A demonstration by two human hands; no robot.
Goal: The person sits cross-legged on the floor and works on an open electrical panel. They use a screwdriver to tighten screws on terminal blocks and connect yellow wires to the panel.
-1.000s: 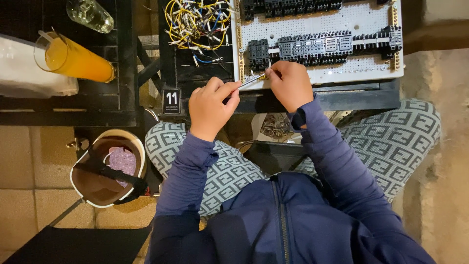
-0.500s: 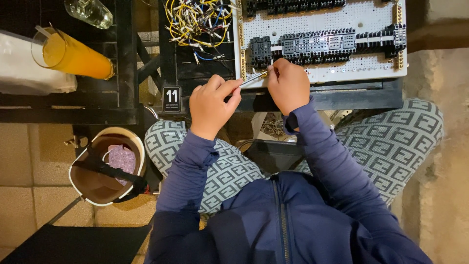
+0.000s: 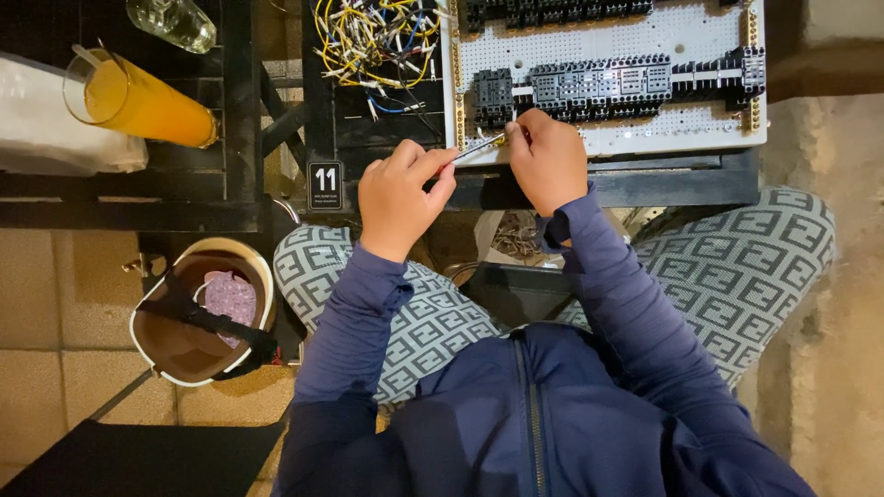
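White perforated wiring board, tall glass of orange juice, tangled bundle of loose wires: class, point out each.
White perforated wiring board [image 3: 589, 41]: head view, bare top.
Tall glass of orange juice [image 3: 152, 106]: head view, side.
Tangled bundle of loose wires [image 3: 373, 37]: head view, middle.

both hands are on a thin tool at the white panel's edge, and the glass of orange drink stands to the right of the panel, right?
Not quite. The head view shows the glass of orange drink to the left of the white panel. The left hand and right hand do hold the thin tool at its edge.

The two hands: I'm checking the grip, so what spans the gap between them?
In the head view, a thin screwdriver-like tool bridges the left hand and right hand.
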